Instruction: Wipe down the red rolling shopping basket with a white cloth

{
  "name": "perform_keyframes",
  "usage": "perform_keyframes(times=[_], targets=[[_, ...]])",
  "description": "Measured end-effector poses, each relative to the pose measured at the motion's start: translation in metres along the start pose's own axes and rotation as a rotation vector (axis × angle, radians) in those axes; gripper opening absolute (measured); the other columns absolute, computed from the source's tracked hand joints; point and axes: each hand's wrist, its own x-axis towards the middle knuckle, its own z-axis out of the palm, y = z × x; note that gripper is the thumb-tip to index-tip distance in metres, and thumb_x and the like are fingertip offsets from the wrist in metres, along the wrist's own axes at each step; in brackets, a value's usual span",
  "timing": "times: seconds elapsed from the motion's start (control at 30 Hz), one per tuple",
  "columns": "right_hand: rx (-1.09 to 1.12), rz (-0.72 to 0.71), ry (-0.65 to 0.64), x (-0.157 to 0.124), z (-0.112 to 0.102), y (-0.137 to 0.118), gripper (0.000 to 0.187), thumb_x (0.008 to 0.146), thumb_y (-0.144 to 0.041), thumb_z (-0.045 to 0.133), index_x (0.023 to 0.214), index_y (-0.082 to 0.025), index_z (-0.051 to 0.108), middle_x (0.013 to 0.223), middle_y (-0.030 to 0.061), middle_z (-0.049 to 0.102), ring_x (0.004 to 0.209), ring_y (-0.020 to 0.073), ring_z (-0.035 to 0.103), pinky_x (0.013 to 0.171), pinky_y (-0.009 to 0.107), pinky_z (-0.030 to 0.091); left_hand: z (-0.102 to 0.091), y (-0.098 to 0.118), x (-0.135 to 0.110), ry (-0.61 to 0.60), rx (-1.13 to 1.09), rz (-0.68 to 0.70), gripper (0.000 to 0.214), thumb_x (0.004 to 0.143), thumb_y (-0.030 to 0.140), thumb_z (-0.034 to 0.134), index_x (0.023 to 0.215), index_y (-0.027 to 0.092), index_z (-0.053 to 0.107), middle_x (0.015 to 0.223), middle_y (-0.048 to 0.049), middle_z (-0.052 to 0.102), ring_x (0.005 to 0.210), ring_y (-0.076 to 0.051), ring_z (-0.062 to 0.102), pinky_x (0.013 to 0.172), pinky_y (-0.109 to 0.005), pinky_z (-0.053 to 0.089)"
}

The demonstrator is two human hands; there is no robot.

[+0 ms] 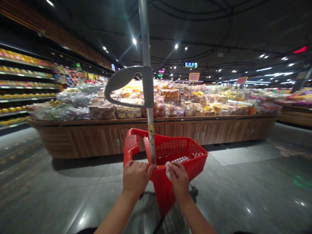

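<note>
A red plastic shopping cart (168,191) stands before me, with a metal pole (151,143) rising from its near side. High on the pole sits a grey loop handle (147,86). My left hand (136,177) is closed over the cart's near edge, just left of the pole, thumb beside the pole's foot. My right hand (179,178) pinches a crumpled white tissue (168,170) at the cart's near rim, right of the pole. Whether the tissue presses on the rim I cannot tell. The cart's perforated basket (192,148) opens away to the right.
Across the aisle runs a long wooden display counter (92,138) heaped with packaged foods (192,109). Stocked shelves (26,78) line the left wall. Another display (296,113) stands at far right. Grey tiled floor (239,195) surrounds the cart.
</note>
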Motion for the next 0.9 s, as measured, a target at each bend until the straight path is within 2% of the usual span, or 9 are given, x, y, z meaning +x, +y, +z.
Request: perform_keyframes(times=[0.07, 0.1, 0.23, 0.33, 0.43, 0.5, 0.67, 0.8, 0.9], targets=[[0.011, -0.008, 0.010, 0.014, -0.001, -0.008, 0.019, 0.086, -0.017, 0.050, 0.093, -0.021, 0.067, 0.103, 0.0064, 0.060, 0.100, 0.0175, 0.056, 0.091, 0.031, 0.044, 0.000, -0.005, -0.002, 0.012, 0.021, -0.002, 0.040, 0.087, 0.042, 0.043, 0.056, 0.023, 0.058, 0.055, 0.0014, 0.062, 0.061, -0.018, 0.057, 0.075, -0.037, 0.032], [0.027, -0.024, -0.071, 0.020, 0.000, -0.013, 0.020, 0.085, -0.016, 0.049, 0.093, -0.020, 0.067, 0.103, 0.0061, 0.061, 0.100, 0.0173, 0.056, 0.090, 0.030, 0.044, -0.001, -0.007, -0.002, 0.017, 0.031, 0.000, 0.040, 0.087, 0.041, 0.043, 0.055, 0.023, 0.057, 0.054, 0.0013, 0.062, 0.060, -0.018, 0.057, 0.075, -0.036, 0.032], [0.079, -0.052, -0.641, 0.041, 0.007, -0.023, 0.028, 0.080, -0.017, 0.058, 0.106, -0.023, 0.066, 0.100, 0.0031, 0.067, 0.090, 0.0164, 0.061, 0.081, 0.027, 0.046, -0.002, -0.016, -0.003, 0.041, 0.051, 0.019, 0.038, 0.087, 0.038, 0.045, 0.054, 0.022, 0.057, 0.053, 0.0012, 0.061, 0.059, -0.017, 0.056, 0.075, -0.035, 0.033], [0.126, 0.049, -0.838, 0.055, 0.003, -0.011, 0.031, 0.078, -0.021, 0.062, 0.109, -0.022, 0.066, 0.097, 0.0028, 0.070, 0.085, 0.0171, 0.063, 0.076, 0.026, 0.047, -0.002, -0.022, -0.003, 0.064, 0.062, 0.019, 0.038, 0.086, 0.039, 0.046, 0.054, 0.022, 0.057, 0.052, 0.0013, 0.060, 0.058, -0.017, 0.056, 0.074, -0.034, 0.033], [0.139, 0.162, -0.936, 0.067, -0.005, 0.005, 0.024, 0.076, -0.021, 0.062, 0.097, -0.018, 0.072, 0.084, 0.0027, 0.072, 0.073, 0.0165, 0.063, 0.065, 0.024, 0.046, -0.001, -0.026, -0.004, 0.078, 0.059, 0.032, 0.039, 0.086, 0.040, 0.047, 0.053, 0.022, 0.056, 0.050, 0.0021, 0.059, 0.057, -0.016, 0.055, 0.073, -0.033, 0.033], [0.114, 0.166, -0.972, 0.071, -0.004, 0.009, 0.021, 0.075, -0.020, 0.061, 0.092, -0.016, 0.073, 0.079, 0.0029, 0.072, 0.069, 0.0159, 0.062, 0.061, 0.023, 0.044, 0.000, -0.029, -0.005, 0.082, 0.049, 0.048, 0.038, 0.086, 0.039, 0.047, 0.053, 0.022, 0.057, 0.051, 0.0024, 0.059, 0.057, -0.015, 0.055, 0.073, -0.033, 0.033], [0.192, 0.107, -0.969, 0.070, 0.020, -0.003, 0.026, 0.078, -0.023, 0.056, 0.099, -0.018, 0.071, 0.085, 0.0028, 0.072, 0.072, 0.0156, 0.061, 0.062, 0.022, 0.043, -0.003, -0.037, -0.006, 0.087, 0.059, 0.083, 0.035, 0.087, 0.033, 0.046, 0.056, 0.022, 0.058, 0.052, 0.0016, 0.060, 0.058, -0.015, 0.055, 0.072, -0.032, 0.034], [0.166, 0.113, -1.095, 0.087, 0.029, -0.006, 0.026, 0.073, -0.015, 0.057, 0.092, -0.014, 0.073, 0.073, 0.0018, 0.071, 0.061, 0.0128, 0.057, 0.054, 0.020, 0.039, -0.005, -0.042, -0.007, 0.098, 0.040, 0.116, 0.034, 0.086, 0.031, 0.046, 0.056, 0.021, 0.059, 0.052, 0.0022, 0.059, 0.056, -0.013, 0.054, 0.072, -0.031, 0.035], [0.158, 0.089, -1.010, 0.099, 0.035, -0.011, 0.028, 0.073, -0.011, 0.054, 0.093, -0.014, 0.073, 0.069, -0.0004, 0.068, 0.059, 0.0109, 0.054, 0.053, 0.018, 0.038, -0.004, -0.046, -0.009, 0.120, 0.018, 0.126, 0.034, 0.087, 0.032, 0.046, 0.057, 0.022, 0.059, 0.051, 0.0030, 0.058, 0.055, -0.012, 0.053, 0.073, -0.031, 0.035]])
